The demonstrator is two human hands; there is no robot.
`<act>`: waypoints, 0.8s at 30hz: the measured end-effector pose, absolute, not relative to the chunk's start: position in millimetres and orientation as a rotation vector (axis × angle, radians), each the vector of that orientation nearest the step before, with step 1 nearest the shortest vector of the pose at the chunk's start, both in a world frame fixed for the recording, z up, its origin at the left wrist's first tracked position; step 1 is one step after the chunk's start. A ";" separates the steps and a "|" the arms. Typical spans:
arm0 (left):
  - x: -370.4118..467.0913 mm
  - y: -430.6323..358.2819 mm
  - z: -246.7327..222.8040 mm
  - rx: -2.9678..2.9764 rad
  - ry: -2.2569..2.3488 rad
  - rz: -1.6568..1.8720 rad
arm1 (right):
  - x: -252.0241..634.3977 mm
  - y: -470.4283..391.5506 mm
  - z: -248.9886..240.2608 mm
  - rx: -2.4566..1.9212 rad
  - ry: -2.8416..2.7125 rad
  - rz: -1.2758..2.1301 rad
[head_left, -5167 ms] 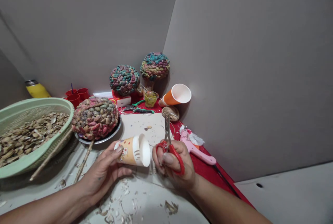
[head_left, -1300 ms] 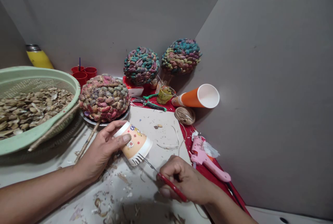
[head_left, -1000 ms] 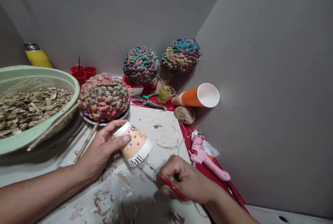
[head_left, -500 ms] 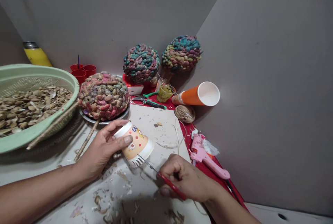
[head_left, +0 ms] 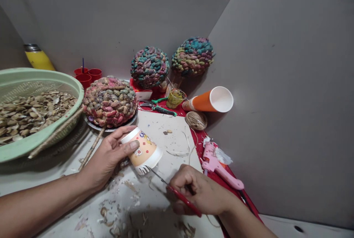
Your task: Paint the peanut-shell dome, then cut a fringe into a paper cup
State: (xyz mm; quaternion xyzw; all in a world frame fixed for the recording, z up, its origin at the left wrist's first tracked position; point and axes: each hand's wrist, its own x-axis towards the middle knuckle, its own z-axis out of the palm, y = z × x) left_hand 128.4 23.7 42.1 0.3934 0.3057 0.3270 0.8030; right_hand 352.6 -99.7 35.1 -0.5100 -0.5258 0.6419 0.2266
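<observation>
A small paper cup [head_left: 146,148], tan with printed figures and a white rim, lies tilted in my left hand [head_left: 110,153], thumb across its side. Part of its lower rim is cut into narrow strips. My right hand [head_left: 193,190] is closed round the red handles of scissors [head_left: 182,199]. The scissor blades reach to the cup's rim beside the cut strips; I cannot tell whether they are apart. Just behind my left hand, a ball of coloured peanut shells [head_left: 110,101] on a twine-wrapped stick rests in a metal bowl.
A green basket [head_left: 80,86] of shells stands left. Behind are two more shell balls [head_left: 150,67], pruning shears [head_left: 163,110], and an orange cup [head_left: 203,102]. Twine [head_left: 196,120] and a pink glue gun [head_left: 221,169] lie right. Scraps litter the white board [head_left: 155,121].
The scissors have drawn slightly back from the cup's side to its rim. The cup has shifted a little to the left, still held.
</observation>
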 end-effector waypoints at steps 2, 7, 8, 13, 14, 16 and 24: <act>128.3 24.2 43.3 0.835 0.640 0.714 | 355.4 -100.9 35.9 -1.412 -1.452 1.782; 128.9 25.7 43.7 0.815 0.620 0.731 | 359.7 -102.0 35.8 -1.420 -1.499 1.735; 129.1 25.8 43.3 0.814 0.617 0.728 | 359.7 -101.9 35.4 -1.429 -1.505 1.715; 129.1 24.7 41.4 0.804 0.605 0.708 | 357.3 -101.3 34.4 -1.453 -1.511 1.665; 129.0 24.5 41.1 0.808 0.605 0.705 | 356.8 -101.1 34.6 -1.455 -1.517 1.657; 128.9 24.2 40.4 0.820 0.608 0.700 | 356.3 -100.7 35.0 -1.456 -1.524 1.643; 129.2 23.2 40.3 0.830 0.669 0.691 | 355.4 -100.8 33.9 -1.430 -1.498 1.654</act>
